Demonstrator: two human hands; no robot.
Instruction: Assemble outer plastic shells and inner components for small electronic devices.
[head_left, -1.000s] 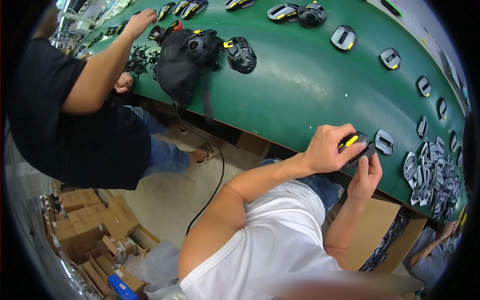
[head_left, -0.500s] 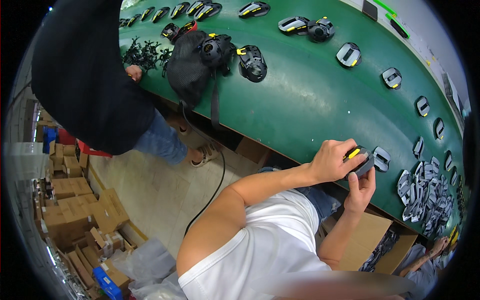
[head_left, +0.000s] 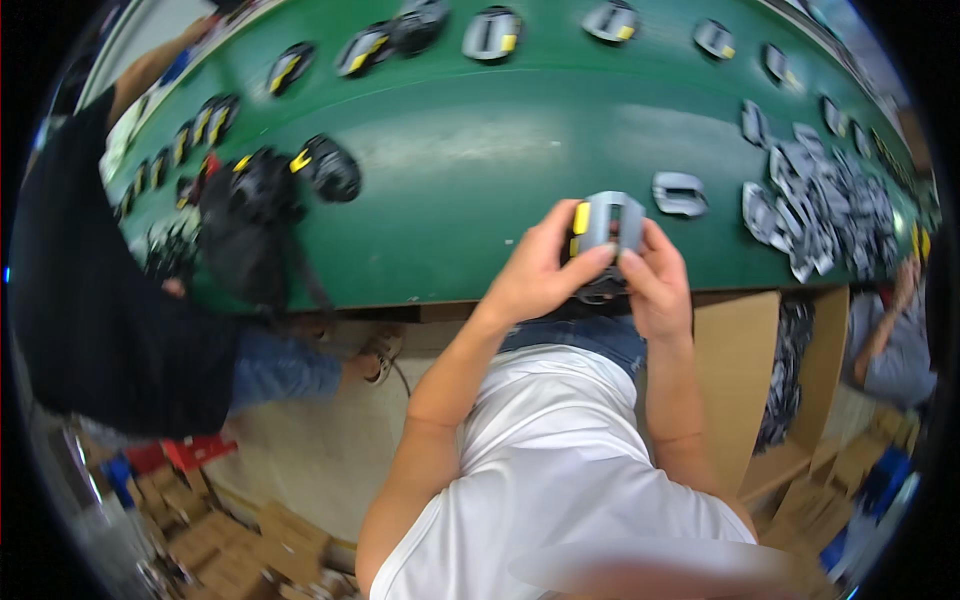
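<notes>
A grey-and-black plastic housing [head_left: 618,215] with yellow side pieces is held over the near edge of the green table. My left hand [head_left: 530,268] grips its left side, thumb lying over the front. From the right, my right hand [head_left: 662,290] closes on it, with the thumb near the left one. The fingers underneath are hidden. Just right of the housing, a loose grey plastic frame [head_left: 680,194] with an oblong opening lies on the table.
A heap of grey frames [head_left: 815,200] covers the right of the green table [head_left: 450,240]. Assembled pieces [head_left: 492,34] line the far side. A black mesh bag [head_left: 245,235] lies near a co-worker in black [head_left: 110,310]. A cardboard box [head_left: 735,380] of dark parts stands right of me.
My view has swung to the right and levelled. The housing in my hands now shows a grey frame on its face, and both thumbs have come together on it.
</notes>
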